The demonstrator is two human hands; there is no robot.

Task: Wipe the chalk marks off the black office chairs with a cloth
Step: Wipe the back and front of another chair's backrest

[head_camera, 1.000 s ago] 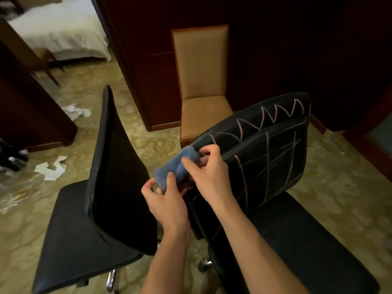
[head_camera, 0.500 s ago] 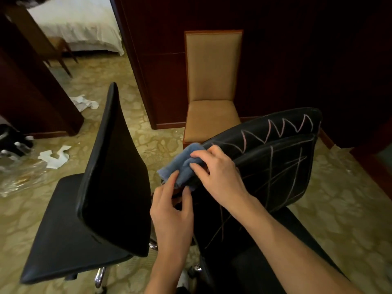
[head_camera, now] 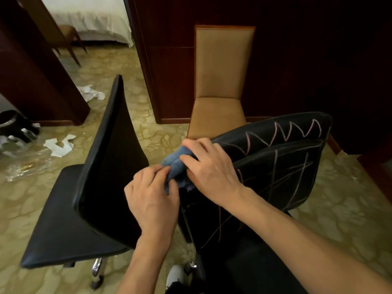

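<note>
A person's two hands work a bunched blue cloth [head_camera: 177, 164] at the near-left corner of a black leather office chair back [head_camera: 282, 166] scrawled with pink chalk marks [head_camera: 284, 132]: a zigzag runs along its top edge, and crossing straight lines cover the panel below. The right hand [head_camera: 209, 166] lies over the cloth with fingers curled round it, pressing it against the chair's edge; the left hand [head_camera: 151, 195] pinches the cloth's lower end between thumb and fingertips. Both hands cover much of the cloth, so only its upper folds and a frayed lower corner show.

Just left of the hands stands a second black office chair [head_camera: 84, 198], seen nearly edge-on, its back rising between the camera and the floor beyond; no chalk shows on the faces in view. Its chrome base [head_camera: 97, 269] and a castor show beneath the seat. A white shoe tip [head_camera: 175, 274] shows at the near edge between the two chairs.

Farther off, a tan upholstered dining chair [head_camera: 220, 85] with a wooden frame stands against dark red wood panelling [head_camera: 307, 56], partly hidden by the marked chair's top. Torn white paper scraps [head_camera: 60, 144] and crumpled clear plastic wrap [head_camera: 23, 162] lie on the patterned beige carpet [head_camera: 165, 128] at left. Through a doorway at far left, a bed with a white cover [head_camera: 93, 20] is visible.
</note>
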